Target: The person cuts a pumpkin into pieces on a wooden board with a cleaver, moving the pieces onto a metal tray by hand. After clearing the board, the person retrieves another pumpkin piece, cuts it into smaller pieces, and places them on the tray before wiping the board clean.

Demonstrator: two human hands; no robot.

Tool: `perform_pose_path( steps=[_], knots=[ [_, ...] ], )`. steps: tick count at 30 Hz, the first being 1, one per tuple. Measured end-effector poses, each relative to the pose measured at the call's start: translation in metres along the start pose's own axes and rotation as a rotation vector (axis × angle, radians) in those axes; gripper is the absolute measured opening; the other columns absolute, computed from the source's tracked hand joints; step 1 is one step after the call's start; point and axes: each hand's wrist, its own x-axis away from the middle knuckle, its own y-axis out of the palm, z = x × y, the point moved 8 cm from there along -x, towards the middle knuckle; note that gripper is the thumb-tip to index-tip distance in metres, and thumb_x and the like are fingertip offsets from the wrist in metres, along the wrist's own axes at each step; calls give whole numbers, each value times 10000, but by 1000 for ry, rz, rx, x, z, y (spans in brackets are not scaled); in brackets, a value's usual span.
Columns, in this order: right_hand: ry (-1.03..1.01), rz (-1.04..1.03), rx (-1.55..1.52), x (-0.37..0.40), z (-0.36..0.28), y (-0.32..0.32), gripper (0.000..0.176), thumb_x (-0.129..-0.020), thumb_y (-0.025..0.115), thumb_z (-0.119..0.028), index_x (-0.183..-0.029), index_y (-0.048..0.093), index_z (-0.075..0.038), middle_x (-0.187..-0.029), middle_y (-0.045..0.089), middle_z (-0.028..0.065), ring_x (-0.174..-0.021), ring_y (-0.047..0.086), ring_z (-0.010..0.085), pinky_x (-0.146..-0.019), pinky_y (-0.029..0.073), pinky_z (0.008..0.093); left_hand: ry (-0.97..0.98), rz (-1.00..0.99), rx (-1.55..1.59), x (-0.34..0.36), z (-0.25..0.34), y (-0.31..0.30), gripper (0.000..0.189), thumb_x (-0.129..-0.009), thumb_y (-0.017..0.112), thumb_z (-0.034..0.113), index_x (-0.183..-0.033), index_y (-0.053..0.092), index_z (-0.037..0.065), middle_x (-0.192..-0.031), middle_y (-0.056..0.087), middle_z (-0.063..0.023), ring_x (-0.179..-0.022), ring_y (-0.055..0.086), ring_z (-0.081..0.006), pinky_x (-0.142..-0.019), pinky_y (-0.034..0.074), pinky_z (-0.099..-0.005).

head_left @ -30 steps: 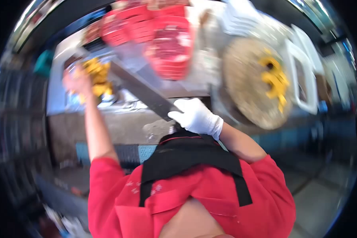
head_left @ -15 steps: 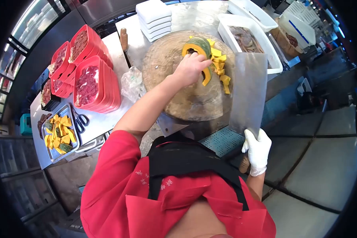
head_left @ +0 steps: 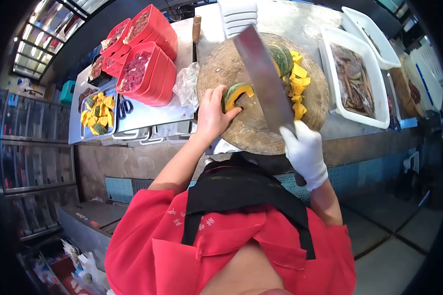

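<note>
My bare left hand [head_left: 212, 112] grips the outer end of a curved pumpkin slice [head_left: 235, 93], which lies on the left half of a round wooden chopping block [head_left: 246, 135]. In a white glove, my right hand [head_left: 304, 152] is closed round the handle of a large cleaver [head_left: 267, 81]. The broad blade slants over the block, to the right of the slice and apart from it. Behind the blade sits a bigger green-skinned pumpkin piece [head_left: 282, 58], partly hidden. Several yellow pumpkin chunks [head_left: 298, 83] lie along the block's right side.
Red tubs of meat [head_left: 147, 73] and a metal tray [head_left: 114, 125] of pumpkin chunks stand left, with scissors [head_left: 125, 105] and a plastic bag [head_left: 186, 86] nearby. Stacked white trays [head_left: 238, 17] are behind the block. A white bin [head_left: 362, 118] of seafood-like pieces stands right.
My left hand has moved from the big pumpkin piece to the left with a slice. My right hand has brought the cleaver from beside the block to over it. The view has shifted.
</note>
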Motion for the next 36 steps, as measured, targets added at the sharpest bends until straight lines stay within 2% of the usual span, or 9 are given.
perform_pose_path(
  steps=[2, 9, 10, 13, 20, 22, 25, 32, 36],
  knots=[
    [-108, -1, 69, -27, -14, 3, 188, -845, 669, -99, -761, 521, -18, -581, 516, 210, -581, 573, 408, -475, 422, 427, -113, -33, 166, 12, -12, 3, 524, -686, 791, 62, -1112, 488, 23, -935, 548, -101, -831, 568, -199, -712, 506, -317],
    [-188, 78, 97, -90, -82, -24, 112, -875, 634, -106, -814, 586, -25, -735, 517, 96, -556, 584, 270, -478, 452, 357, -266, -38, 225, 23, -24, -15, 417, -666, 665, 28, -1024, 452, 25, -908, 485, -90, -816, 512, -182, -689, 466, -311],
    [-622, 75, 786, -73, -91, 6, 146, -898, 602, -150, -823, 598, -26, -730, 561, 105, -605, 610, 273, -539, 488, 356, -221, -41, 206, 20, -22, -12, 443, -674, 713, 79, -1026, 450, 21, -900, 482, -116, -821, 512, -242, -719, 460, -344],
    [136, -625, 482, -70, -3, 83, 167, -869, 572, -194, -877, 621, -36, -766, 657, 215, -789, 650, 391, -724, 511, 462, -57, 8, 147, 4, -4, -7, 487, -674, 748, 143, -1045, 461, 12, -945, 491, -174, -902, 528, -343, -799, 457, -410],
    [345, -710, 58, -86, 14, 65, 229, -860, 605, -208, -858, 598, 21, -773, 616, 275, -790, 631, 417, -698, 490, 480, -166, -77, 223, -8, -40, -4, 388, -762, 734, 172, -1083, 553, 50, -970, 619, -180, -855, 605, -355, -749, 506, -426],
    [204, -612, 167, -85, 8, 56, 228, -860, 610, -206, -857, 596, 21, -769, 619, 269, -792, 631, 416, -689, 493, 474, -398, -68, 481, 2, -66, -2, 344, -781, 741, 172, -1064, 619, 20, -978, 660, -190, -871, 622, -306, -761, 505, -373],
    [-14, -493, 310, -76, -18, 47, 205, -873, 609, -188, -815, 584, 7, -703, 602, 209, -741, 630, 384, -641, 497, 439, -164, 40, 86, 11, -57, -19, 366, -786, 742, 149, -1099, 614, 9, -951, 651, -160, -864, 629, -263, -737, 500, -340],
    [-185, -80, 252, -106, -102, 24, 182, -900, 594, -172, -803, 546, -25, -678, 552, 152, -654, 596, 358, -605, 479, 423, -310, 16, 242, 27, -71, -15, 360, -747, 759, 75, -1072, 618, 11, -888, 596, -105, -741, 584, -207, -669, 484, -326],
    [-41, -536, 305, -84, -45, 111, 182, -902, 563, -182, -843, 560, -10, -724, 614, 218, -724, 618, 406, -659, 489, 463, -408, 88, 376, 43, -80, -4, 325, -765, 760, 17, -1039, 586, 11, -829, 594, -13, -685, 536, -78, -624, 459, -228]
  ],
)
